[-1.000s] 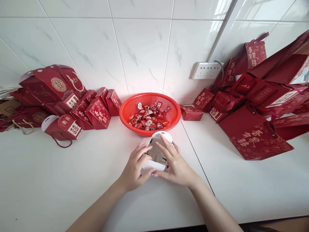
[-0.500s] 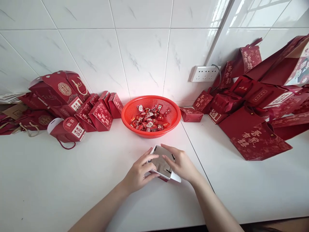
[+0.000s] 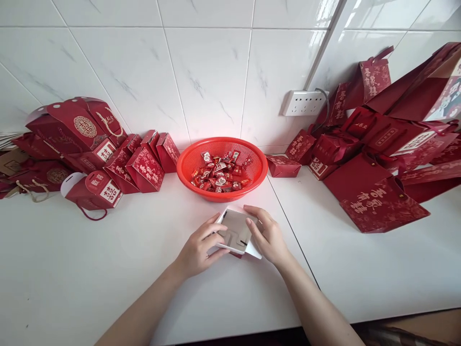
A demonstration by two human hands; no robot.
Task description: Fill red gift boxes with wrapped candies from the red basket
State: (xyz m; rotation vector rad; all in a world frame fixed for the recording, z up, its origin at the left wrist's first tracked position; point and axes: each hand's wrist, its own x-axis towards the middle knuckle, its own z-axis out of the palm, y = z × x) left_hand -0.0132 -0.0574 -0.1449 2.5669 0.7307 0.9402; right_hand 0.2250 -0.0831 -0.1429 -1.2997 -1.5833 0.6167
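Note:
A small paper gift box [image 3: 234,229] stands on the white table just in front of the basket, its top open and its pale inside facing up. A bit of dark red outside shows at its lower edge, and a white flap sticks out at the near right corner. My left hand [image 3: 201,246] grips the box's left side, fingertips over the rim. Round the right side curls my right hand [image 3: 268,238], its thumb at the rim. Beyond the box, a red plastic basket [image 3: 183,175] holds many red-wrapped candies [image 3: 220,174].
Red gift boxes [image 3: 144,168] cluster at the left, one with a cord handle [image 3: 95,192] nearest me. On the right lie more boxes [image 3: 284,166] and a large red bag [image 3: 376,197]. A power strip [image 3: 305,103] hangs on the tiled wall [image 3: 209,72].
My right thumb has drawn back from inside the box to its right rim. The left fingers have shifted along the left rim. The whole view has tilted slightly.

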